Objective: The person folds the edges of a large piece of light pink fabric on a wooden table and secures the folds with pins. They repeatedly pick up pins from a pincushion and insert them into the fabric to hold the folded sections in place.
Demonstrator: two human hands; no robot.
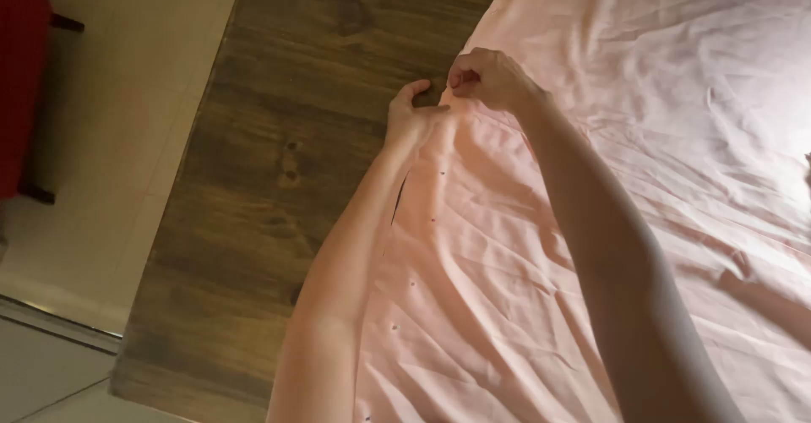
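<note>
Both hands are out at the far edge of the cloth (642, 136), a big pale pink sheet spread over most of the table (279, 136). The left hand (411, 117) is curled over the cloth's edge, thumb up, fingers pinching a bit of the hem against the wood. The right hand (486, 78) sits just beside it, fingers bunched tight on the same edge, a small fold nipped between them. So each hand is grasping cloth, almost touching the other, right where the pink meets the bare dark boards.

My read: they are working a corner or hem, pinching it up to line it or fold it. The cloth behind them lies creased and rumpled, with tiny dark specks scattered down its near side; I can't tell what those are. A next move here would want a firm hold with both hands and an even pull, or the wrinkles just travel along with it.

Containers: none in view, nothing holding anything. Off to the left there is pale tiled floor (110, 136) and a slice of something red (21, 85), maybe a chair.
</note>
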